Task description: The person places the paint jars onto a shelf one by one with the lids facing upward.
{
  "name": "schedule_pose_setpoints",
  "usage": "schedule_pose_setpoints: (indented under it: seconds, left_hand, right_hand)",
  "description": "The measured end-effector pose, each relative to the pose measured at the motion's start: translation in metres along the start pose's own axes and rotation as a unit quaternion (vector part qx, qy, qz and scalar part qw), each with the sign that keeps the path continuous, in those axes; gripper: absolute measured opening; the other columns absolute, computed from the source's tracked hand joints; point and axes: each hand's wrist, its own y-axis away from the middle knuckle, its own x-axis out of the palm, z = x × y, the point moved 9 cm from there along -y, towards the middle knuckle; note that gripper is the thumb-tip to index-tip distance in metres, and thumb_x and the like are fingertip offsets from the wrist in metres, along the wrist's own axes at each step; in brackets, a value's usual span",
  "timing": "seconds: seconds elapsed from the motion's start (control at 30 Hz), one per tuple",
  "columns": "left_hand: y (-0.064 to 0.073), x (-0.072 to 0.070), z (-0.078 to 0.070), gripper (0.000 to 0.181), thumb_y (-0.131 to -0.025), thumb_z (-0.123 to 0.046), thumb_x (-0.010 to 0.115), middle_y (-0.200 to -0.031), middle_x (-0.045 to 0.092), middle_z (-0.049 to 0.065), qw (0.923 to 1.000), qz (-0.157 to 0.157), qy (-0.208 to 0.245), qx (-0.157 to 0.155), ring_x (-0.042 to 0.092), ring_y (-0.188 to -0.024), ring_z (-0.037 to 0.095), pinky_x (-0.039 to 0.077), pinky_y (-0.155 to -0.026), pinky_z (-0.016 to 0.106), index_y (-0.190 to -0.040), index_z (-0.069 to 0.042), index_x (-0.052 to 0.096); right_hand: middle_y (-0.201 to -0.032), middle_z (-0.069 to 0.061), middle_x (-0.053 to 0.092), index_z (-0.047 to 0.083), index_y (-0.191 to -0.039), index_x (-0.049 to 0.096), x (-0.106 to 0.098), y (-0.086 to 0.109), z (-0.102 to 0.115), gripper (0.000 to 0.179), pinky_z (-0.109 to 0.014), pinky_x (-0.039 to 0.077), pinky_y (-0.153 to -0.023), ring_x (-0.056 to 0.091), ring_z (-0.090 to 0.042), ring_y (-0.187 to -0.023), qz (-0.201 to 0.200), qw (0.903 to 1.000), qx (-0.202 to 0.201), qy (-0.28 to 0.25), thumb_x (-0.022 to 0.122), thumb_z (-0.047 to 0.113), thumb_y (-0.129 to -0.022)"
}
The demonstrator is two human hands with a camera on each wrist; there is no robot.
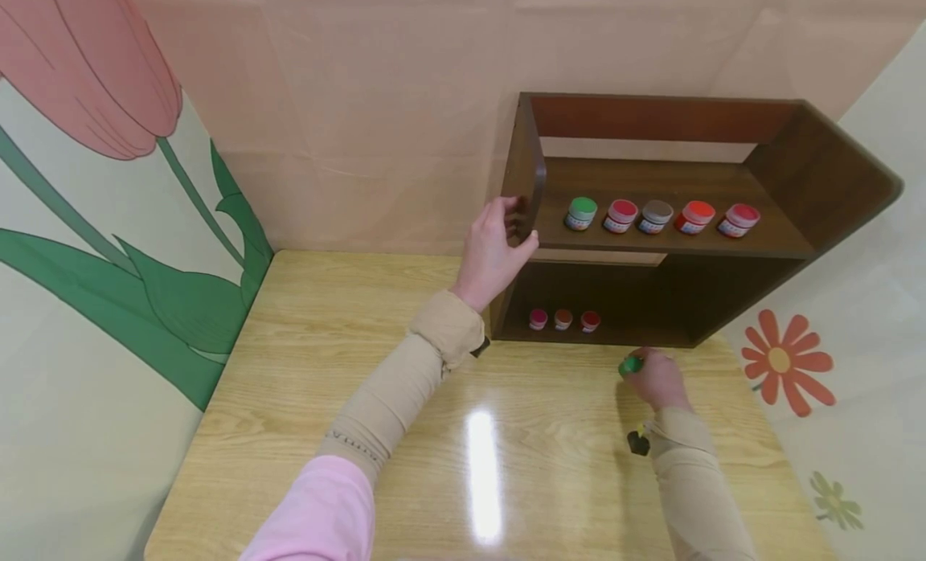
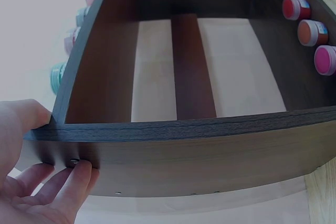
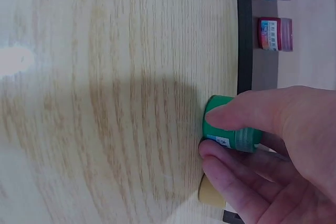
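Observation:
My left hand (image 1: pixel 494 254) grips the left side panel of a dark brown two-tier shelf (image 1: pixel 676 171). In the left wrist view, the thumb lies at the panel's front edge and the fingers press its outer face (image 2: pixel 173 156). My right hand (image 1: pixel 658 378) pinches a small green paint jar (image 3: pixel 231 121) between thumb and fingers, just in front of the shelf's bottom edge. Below those fingers, a tan-yellow rounded object (image 3: pixel 211 191) shows partly; its kind is unclear. On the lower tier stand a magenta jar (image 1: pixel 538 319), a brown jar (image 1: pixel 563 319) and a red jar (image 1: pixel 590 321).
The upper tier bears a row of several jars, from a green-lidded one (image 1: pixel 581 213) at the left to a pinkish-red one (image 1: pixel 739 220) at the right. The shelf stands at the back right of a wooden table (image 1: pixel 347 304), near the flower-printed wall cloth (image 1: pixel 868 280).

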Motion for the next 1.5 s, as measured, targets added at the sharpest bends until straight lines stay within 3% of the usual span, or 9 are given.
schedule_pose_setpoints:
  seconds: [0.27, 0.73, 1.0, 1.27, 1.5]
  left_hand:
    - [-0.001, 0.0, -0.001, 0.045, -0.089, -0.005, 0.076, -0.122, 0.06, 0.017, 0.9999, 0.01, -0.001, -0.007, 0.067, -0.107, 0.023, 0.052, -0.087, 0.012, -0.127, 0.006, 0.054]
    - [-0.001, -0.001, -0.001, 0.045, -0.088, -0.004, 0.077, -0.121, 0.061, 0.018, 1.0, -0.001, -0.003, 0.003, 0.067, -0.105, 0.024, 0.052, -0.086, 0.011, -0.126, 0.007, 0.055]
    - [0.0, -0.002, -0.001, 0.046, -0.088, -0.004, 0.078, -0.122, 0.061, 0.018, 1.0, -0.001, 0.002, 0.0, 0.067, -0.106, 0.024, 0.053, -0.086, 0.013, -0.126, 0.007, 0.055]
    - [-0.001, -0.001, -0.001, 0.045, -0.089, -0.004, 0.075, -0.123, 0.06, 0.017, 0.9999, 0.009, 0.005, -0.004, 0.067, -0.107, 0.023, 0.051, -0.088, 0.012, -0.127, 0.006, 0.054]
    - [0.0, 0.0, -0.001, 0.046, -0.089, -0.004, 0.075, -0.124, 0.059, 0.017, 0.9998, 0.015, 0.008, -0.01, 0.066, -0.108, 0.024, 0.051, -0.088, 0.012, -0.128, 0.006, 0.053]
  right_hand:
    - [-0.089, -0.022, 0.068, -0.009, -0.108, 0.066, -0.001, -0.003, -0.003, 0.034, -0.057, 0.053, -0.073, 0.062, -0.039, -0.079, -0.022, 0.9997, -0.008, 0.005, 0.072, 0.012, -0.081]
    - [-0.086, -0.016, 0.069, -0.001, -0.094, 0.071, -0.01, 0.0, 0.003, 0.02, -0.054, 0.052, -0.072, 0.062, -0.037, -0.08, -0.015, 0.9999, 0.002, -0.008, 0.078, 0.015, -0.084]
    - [-0.09, -0.02, 0.067, -0.004, -0.099, 0.07, -0.019, 0.003, -0.002, 0.037, -0.045, 0.052, -0.065, 0.06, -0.035, -0.077, -0.02, 0.9994, 0.029, -0.009, 0.078, 0.029, -0.084]
    - [-0.07, -0.006, 0.064, 0.003, -0.073, 0.07, -0.029, 0.005, 0.002, 0.038, -0.032, 0.049, -0.053, 0.055, -0.025, -0.064, -0.05, 0.9979, 0.021, -0.035, 0.083, 0.037, -0.083]
    - [-0.086, -0.018, 0.072, -0.007, -0.094, 0.073, -0.028, 0.004, -0.004, 0.049, -0.039, 0.056, -0.06, 0.063, -0.03, -0.073, -0.052, 0.9974, 0.036, -0.034, 0.082, 0.041, -0.084]
